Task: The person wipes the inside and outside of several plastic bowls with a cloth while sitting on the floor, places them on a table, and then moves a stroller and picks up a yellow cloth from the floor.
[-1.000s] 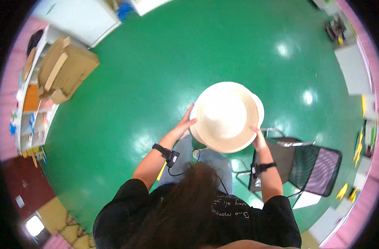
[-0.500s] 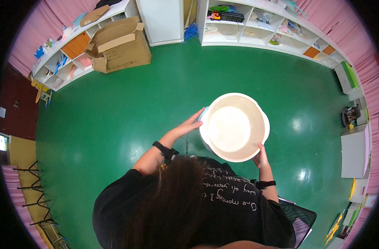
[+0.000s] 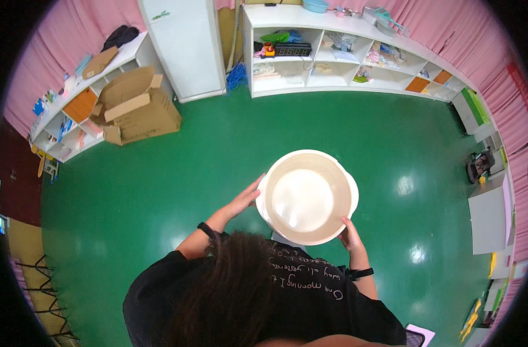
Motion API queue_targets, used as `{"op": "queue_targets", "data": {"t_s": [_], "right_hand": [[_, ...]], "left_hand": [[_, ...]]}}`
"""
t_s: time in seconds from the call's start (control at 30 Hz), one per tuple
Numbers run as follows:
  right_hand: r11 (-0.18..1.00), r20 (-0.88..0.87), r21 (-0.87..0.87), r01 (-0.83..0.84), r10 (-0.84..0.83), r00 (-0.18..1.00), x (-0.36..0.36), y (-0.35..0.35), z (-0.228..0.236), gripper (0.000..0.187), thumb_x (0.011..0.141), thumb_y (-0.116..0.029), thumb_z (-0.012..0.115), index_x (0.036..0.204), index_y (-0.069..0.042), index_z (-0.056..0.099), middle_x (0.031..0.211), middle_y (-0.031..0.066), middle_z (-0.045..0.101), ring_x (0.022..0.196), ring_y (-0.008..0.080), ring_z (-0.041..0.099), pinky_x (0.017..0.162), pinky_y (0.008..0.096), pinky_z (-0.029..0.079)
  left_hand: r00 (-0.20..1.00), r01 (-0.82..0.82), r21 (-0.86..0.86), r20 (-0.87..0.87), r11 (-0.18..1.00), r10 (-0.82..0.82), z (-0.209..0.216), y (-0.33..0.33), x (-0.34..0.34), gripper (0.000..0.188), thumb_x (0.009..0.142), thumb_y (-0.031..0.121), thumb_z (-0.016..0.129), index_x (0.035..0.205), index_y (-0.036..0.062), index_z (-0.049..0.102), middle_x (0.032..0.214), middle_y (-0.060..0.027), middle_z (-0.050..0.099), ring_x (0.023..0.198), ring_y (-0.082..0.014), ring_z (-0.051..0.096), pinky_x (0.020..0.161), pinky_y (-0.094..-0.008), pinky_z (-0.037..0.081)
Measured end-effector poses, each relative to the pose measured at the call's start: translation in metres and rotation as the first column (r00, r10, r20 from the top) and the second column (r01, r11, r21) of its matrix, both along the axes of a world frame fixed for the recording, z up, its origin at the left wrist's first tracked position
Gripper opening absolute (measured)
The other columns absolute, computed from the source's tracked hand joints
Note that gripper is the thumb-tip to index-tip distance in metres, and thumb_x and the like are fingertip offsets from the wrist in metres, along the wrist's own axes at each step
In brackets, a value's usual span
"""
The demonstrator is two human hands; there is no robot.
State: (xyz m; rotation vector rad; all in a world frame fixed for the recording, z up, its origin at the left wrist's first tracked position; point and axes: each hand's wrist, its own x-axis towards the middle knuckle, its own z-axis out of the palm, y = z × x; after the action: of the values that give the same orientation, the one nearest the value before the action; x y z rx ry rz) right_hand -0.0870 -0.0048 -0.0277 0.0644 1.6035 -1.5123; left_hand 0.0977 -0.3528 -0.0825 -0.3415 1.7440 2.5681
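Head camera: your left hand (image 3: 243,200) and right hand (image 3: 350,234), fingers half-curled, are holding a white basin (image 3: 302,199) by opposite edges before you, green floor (image 3: 217,144) stretching between it and white shelves (image 3: 339,29).

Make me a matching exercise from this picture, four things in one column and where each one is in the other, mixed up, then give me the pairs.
Things
1. White basin
2. Cardboard box
3. Blue bowl
4. Black digital display

Places
A. Inside a compartment of the white shelf unit at the back
B. Between the left hand and the right hand
C. On top of that shelf unit
D. On the green floor, toward the left, flaps open

Pairs: 1-B, 2-D, 3-C, 4-A
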Motion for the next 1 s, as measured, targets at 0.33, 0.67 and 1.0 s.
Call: {"op": "queue_targets", "data": {"t_s": [0.33,0.67,1.0], "right_hand": [[0.995,-0.084,-0.096,0.006,-0.014,0.996,0.000,-0.018,-0.004,0.063,0.090,-0.041,0.053,0.134,0.001,0.039,0.134,0.0135,0.048,0.120,0.0244,0.048,0.102,0.0393,0.039],[0.986,0.008,-0.155,-0.054,0.056,0.998,0.001,-0.042,-0.009,0.071,0.089,-0.043,0.053,0.141,-0.006,0.023,0.133,0.0141,0.045,0.113,0.0219,0.053,0.085,0.0352,0.050],[0.987,-0.105,-0.159,0.038,-0.055,0.993,-0.042,-0.046,0.005,0.066,0.091,-0.039,0.051,0.141,-0.004,0.023,0.134,0.0144,0.044,0.116,0.0234,0.051,0.092,0.0381,0.047]], "left_hand": [[0.986,-0.145,-0.066,-0.092,0.987,0.139,0.001,-0.014,-0.009,0.061,0.097,0.039,0.039,0.146,0.0070,0.021,0.150,-0.0096,0.027,0.136,-0.0215,0.026,0.109,-0.0340,0.024],[0.989,-0.116,-0.126,0.076,0.985,0.126,-0.017,-0.034,-0.014,0.064,0.093,0.053,0.038,0.146,0.0204,0.025,0.145,-0.0047,0.035,0.131,-0.0227,0.034,0.093,-0.0433,0.044],[1.000,-0.006,-0.116,-0.004,0.993,0.005,0.016,-0.061,-0.082,0.065,0.094,0.050,0.039,0.148,0.0189,0.021,0.145,-0.0060,0.033,0.130,-0.0220,0.035,0.099,-0.0413,0.039]]}}
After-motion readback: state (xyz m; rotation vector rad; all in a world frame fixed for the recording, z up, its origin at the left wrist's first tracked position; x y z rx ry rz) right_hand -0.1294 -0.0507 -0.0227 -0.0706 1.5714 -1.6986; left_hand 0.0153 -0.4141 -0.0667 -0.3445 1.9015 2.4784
